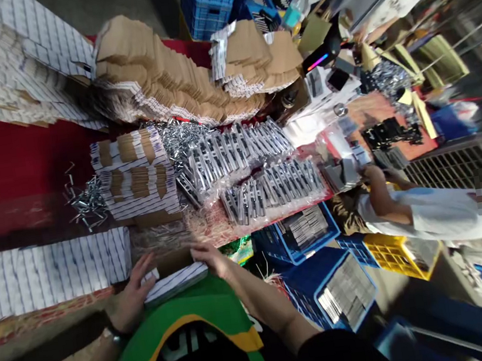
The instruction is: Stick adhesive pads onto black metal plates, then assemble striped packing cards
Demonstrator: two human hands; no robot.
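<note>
Close to my body I hold a small stack of white striped cards with brown backs point(174, 279) between both hands. My left hand point(133, 298) presses its spread fingers against the stack's left end. My right hand point(210, 259) grips the stack's right end from above, fingers curled. Just beyond lies a red table point(8, 169) with two short stacks of the same striped cards point(134, 179), a pile of small metal parts point(86, 204), and rows of bagged silver and black items point(243, 168).
Long fanned rows of brown and white cards point(156, 73) fill the table's far side and the left. Blue crates point(326, 287) and a yellow crate point(392, 252) stand on the floor at right. Another person in a white shirt point(432, 214) works at the table's right end.
</note>
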